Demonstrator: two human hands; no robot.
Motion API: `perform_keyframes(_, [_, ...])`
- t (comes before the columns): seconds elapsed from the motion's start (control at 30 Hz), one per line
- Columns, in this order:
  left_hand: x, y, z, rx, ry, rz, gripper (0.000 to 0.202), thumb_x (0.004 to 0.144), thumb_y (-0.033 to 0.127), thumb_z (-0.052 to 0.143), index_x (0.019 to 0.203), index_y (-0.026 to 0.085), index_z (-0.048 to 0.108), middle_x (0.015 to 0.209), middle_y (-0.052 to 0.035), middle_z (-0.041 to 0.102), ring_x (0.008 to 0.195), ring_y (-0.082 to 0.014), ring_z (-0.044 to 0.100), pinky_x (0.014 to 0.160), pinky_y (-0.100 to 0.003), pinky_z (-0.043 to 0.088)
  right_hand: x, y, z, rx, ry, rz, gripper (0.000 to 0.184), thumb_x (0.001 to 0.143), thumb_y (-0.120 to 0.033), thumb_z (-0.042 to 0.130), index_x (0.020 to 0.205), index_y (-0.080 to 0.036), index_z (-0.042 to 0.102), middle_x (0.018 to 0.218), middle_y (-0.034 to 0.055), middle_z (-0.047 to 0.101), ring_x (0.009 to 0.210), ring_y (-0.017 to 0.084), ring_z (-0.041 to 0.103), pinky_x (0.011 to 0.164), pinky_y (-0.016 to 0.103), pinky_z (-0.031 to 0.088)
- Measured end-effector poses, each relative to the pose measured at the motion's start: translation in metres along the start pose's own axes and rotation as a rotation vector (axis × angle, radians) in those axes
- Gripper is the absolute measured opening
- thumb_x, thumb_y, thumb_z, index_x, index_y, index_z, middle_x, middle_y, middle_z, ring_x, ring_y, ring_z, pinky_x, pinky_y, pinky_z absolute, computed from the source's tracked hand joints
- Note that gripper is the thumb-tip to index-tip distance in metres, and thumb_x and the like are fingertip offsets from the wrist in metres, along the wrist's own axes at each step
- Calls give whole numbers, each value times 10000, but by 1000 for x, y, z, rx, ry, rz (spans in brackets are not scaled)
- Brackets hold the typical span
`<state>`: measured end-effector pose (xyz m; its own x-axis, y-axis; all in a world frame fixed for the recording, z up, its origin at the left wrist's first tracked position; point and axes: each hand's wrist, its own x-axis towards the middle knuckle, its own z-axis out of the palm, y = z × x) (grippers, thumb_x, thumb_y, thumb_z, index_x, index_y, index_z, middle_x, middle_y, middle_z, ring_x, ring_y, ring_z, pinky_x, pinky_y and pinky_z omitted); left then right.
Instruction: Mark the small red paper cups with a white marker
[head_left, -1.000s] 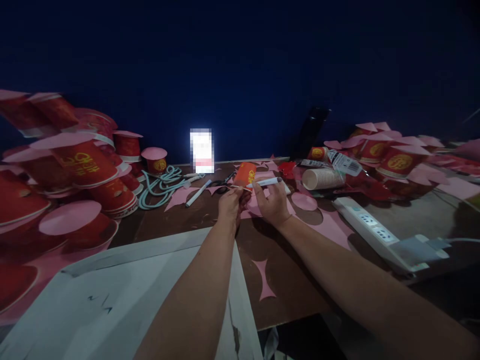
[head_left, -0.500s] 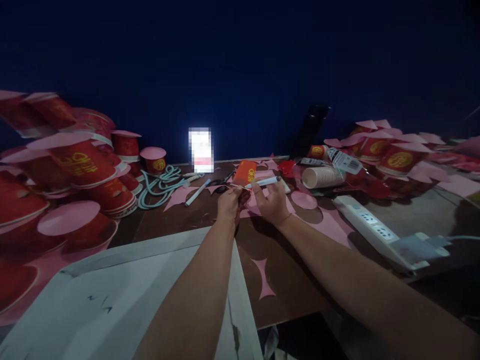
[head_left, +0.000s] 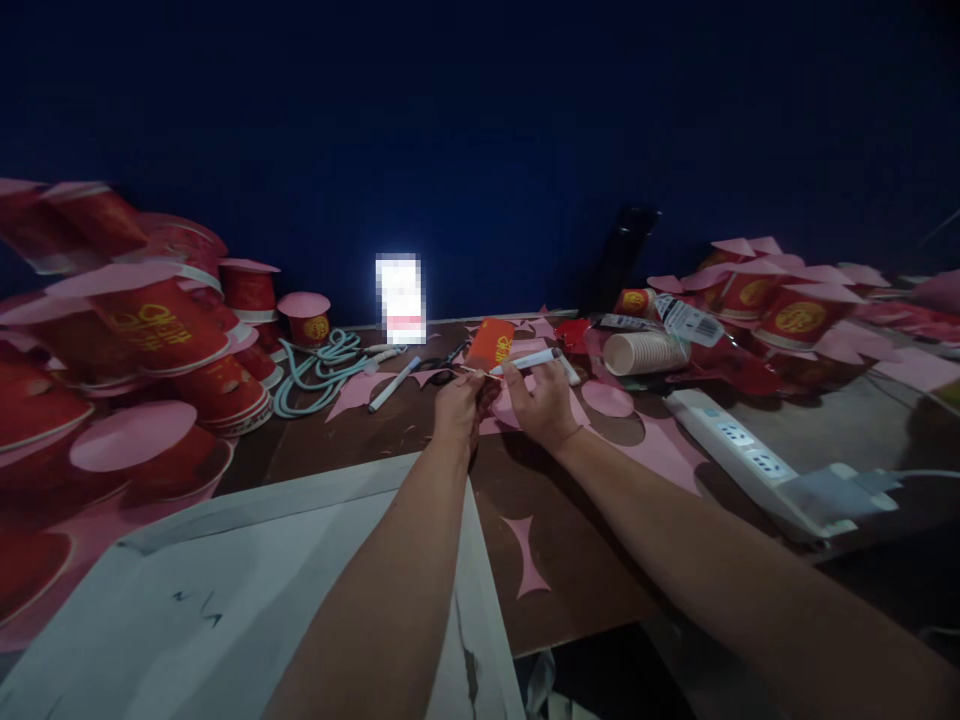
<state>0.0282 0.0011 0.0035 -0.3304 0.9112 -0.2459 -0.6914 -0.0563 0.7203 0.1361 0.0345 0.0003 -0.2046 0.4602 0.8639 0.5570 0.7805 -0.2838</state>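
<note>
A red paper cup [head_left: 491, 343] with yellow lettering lies tilted in front of me, its rim towards my hands. My left hand [head_left: 457, 405] is closed on the cup at the rim. In my right hand [head_left: 546, 405], pinched between thumb and fingers, is a white pen [head_left: 534, 361] with a dark end. Its tip points left, close to the cup's rim; whether it touches I cannot tell. Pink paper scraps [head_left: 495, 425] lie under the hands. A pair of dark scissors [head_left: 439, 377] rests left of the cup, beside another white pen [head_left: 394, 386].
Red cups with pink discs [head_left: 161, 325] are heaped at the left; more cups [head_left: 799, 318] stand at the right. Stacked cups [head_left: 646, 354] lie in plastic wrapping. A power strip [head_left: 739, 450], coiled cable [head_left: 322, 375], lit screen [head_left: 401, 300] and white board [head_left: 247, 590] surround the work area.
Both hands keep their holds on the cup and the pen. The pen's dark end is tilted up very slightly, and the view has shifted a little.
</note>
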Motion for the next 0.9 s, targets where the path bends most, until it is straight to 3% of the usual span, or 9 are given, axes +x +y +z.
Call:
perform_keyframes(0.2, [1, 3, 2, -20, 60, -53, 65, 743, 88, 573, 680, 103, 587, 574, -32, 622, 524, -89, 608, 609, -202, 520, 1, 1, -2, 77, 76, 44, 146, 888, -274, 492, 937, -203, 610, 918, 77, 696, 892, 207, 625, 850, 381, 471])
perform_keyframes(0.9, [1, 2, 2, -6, 37, -34, 29, 741, 87, 595, 722, 104, 608, 573, -24, 620, 510, -92, 608, 655, -229, 532, 0, 3, 2, 25, 29, 20, 129, 884, -283, 518, 947, -218, 609, 956, 72, 693, 935, 217, 620, 860, 391, 442])
